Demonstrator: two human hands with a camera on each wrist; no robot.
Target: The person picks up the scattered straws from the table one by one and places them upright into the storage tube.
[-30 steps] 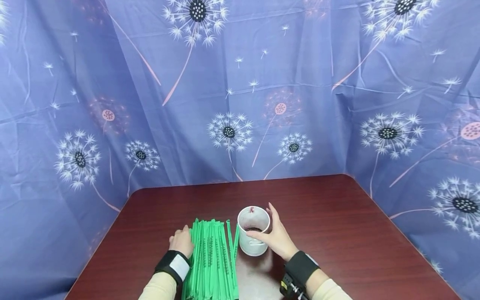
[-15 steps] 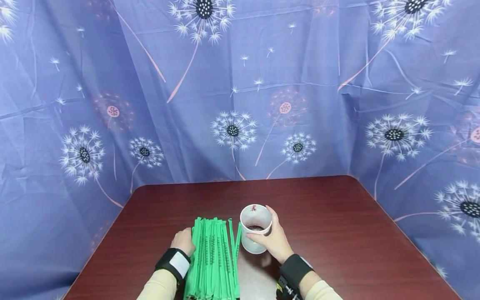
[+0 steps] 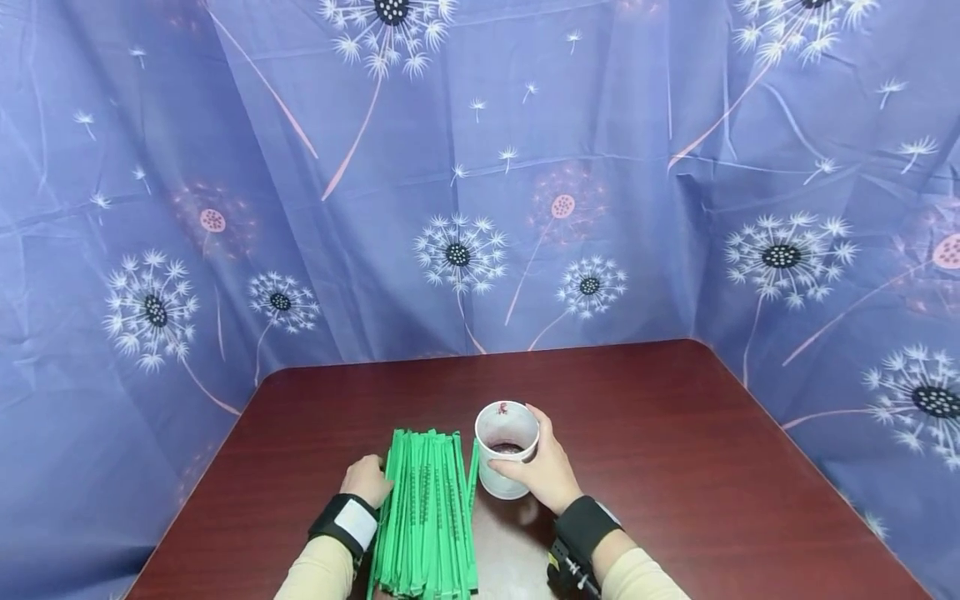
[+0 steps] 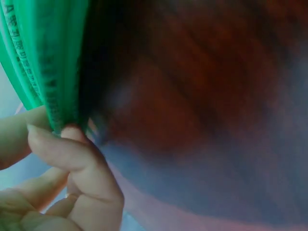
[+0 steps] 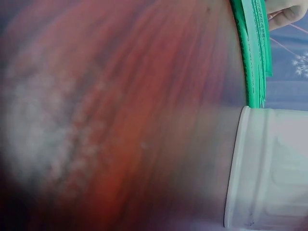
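- As I'm following this from a distance, the person's left hand (image 3: 365, 481) is holding the left side of a sheaf of green packets (image 3: 423, 517), and in the left wrist view I'm seeing its fingertips (image 4: 57, 151) pinching the edge, so I'm reading that hand as clamped on them
- The packets are lying lengthwise in a thick layer on the reddish-brown table (image 3: 675, 467), long and narrow, their ends pointing toward and away from the person, and several are showing me dark printing
- On the right flank one packet (image 3: 472, 475) is slanting slightly off the bundle, just beside a white cup (image 3: 501, 479); I'm not able to tell whether the two are touching
- The right hand (image 3: 549, 473) is gripping that cup from its right side, clamped on it, the thumb reaching across the front below the rim, the other fingers curving round the far side and partly hiding from me
- The cup is standing upright on the table to the right of the packets, its mouth facing up and showing me a dark red layer (image 3: 506, 448) at the bottom and a small red mark (image 3: 502, 408) near the far rim
- Through the right wrist camera I'm getting the cup's pale side, with green packets and part of the left hand appearing above it
- Both forearms are wearing black wristbands (image 3: 587, 531) and cream sleeves (image 3: 318, 571)
- Behind the table a blue-purple cloth (image 3: 360, 292) is hanging, printed with white and pink dandelions
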